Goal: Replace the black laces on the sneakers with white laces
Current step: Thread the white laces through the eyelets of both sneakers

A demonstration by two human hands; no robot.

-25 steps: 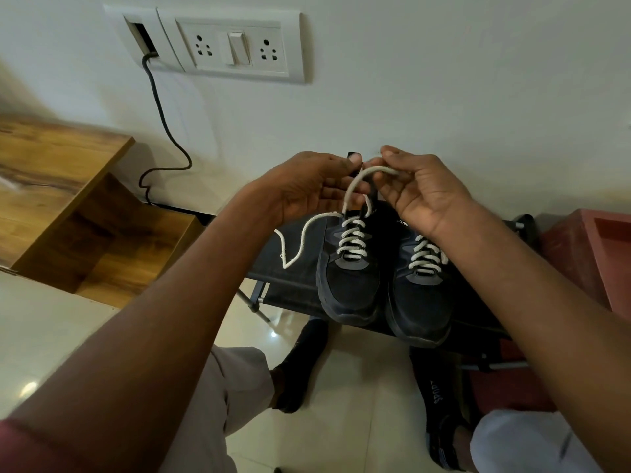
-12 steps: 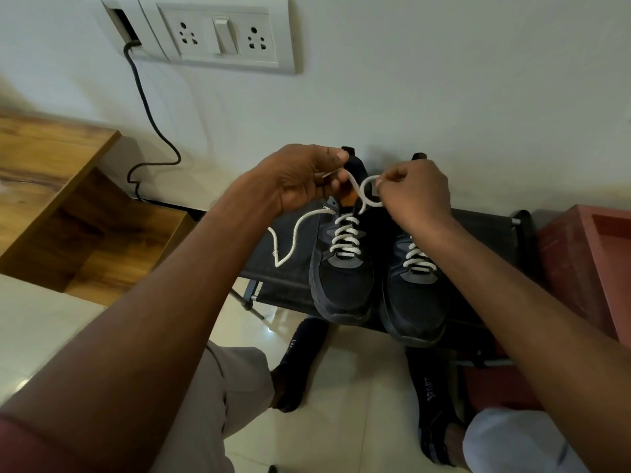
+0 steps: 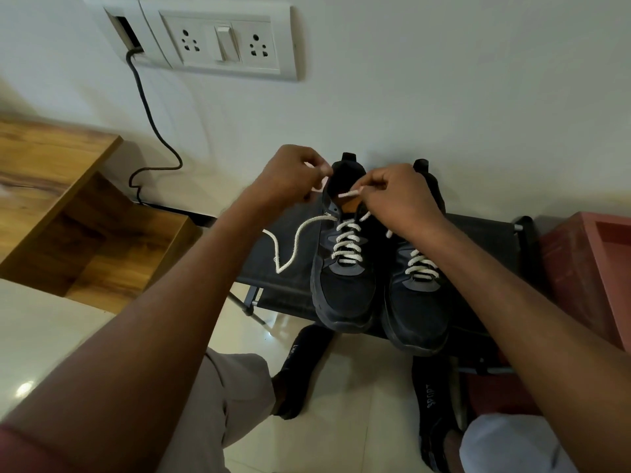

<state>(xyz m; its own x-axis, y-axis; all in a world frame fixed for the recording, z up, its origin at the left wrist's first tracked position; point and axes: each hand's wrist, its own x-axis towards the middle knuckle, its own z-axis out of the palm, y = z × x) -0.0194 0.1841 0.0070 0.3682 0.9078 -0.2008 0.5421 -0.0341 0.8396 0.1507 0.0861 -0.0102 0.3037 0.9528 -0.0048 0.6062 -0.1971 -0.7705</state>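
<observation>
Here, both hands pinch a white lace above the left sneaker.
The left hand (image 3: 290, 175) and right hand (image 3: 396, 196) each grip the lace (image 3: 346, 240) over the left sneaker (image 3: 345, 285); the right sneaker (image 3: 418, 302) touches it on a dark stool (image 3: 286, 268).

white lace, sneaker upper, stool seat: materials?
White lace: braided cord, matte, likely cotton or polyester; woven flecks show.
Left sneaker upper: dark knit or mesh textile, matte, with smoother grey overlays.
Stool seat: dark woven fabric on a metal tube frame, apparently.
</observation>
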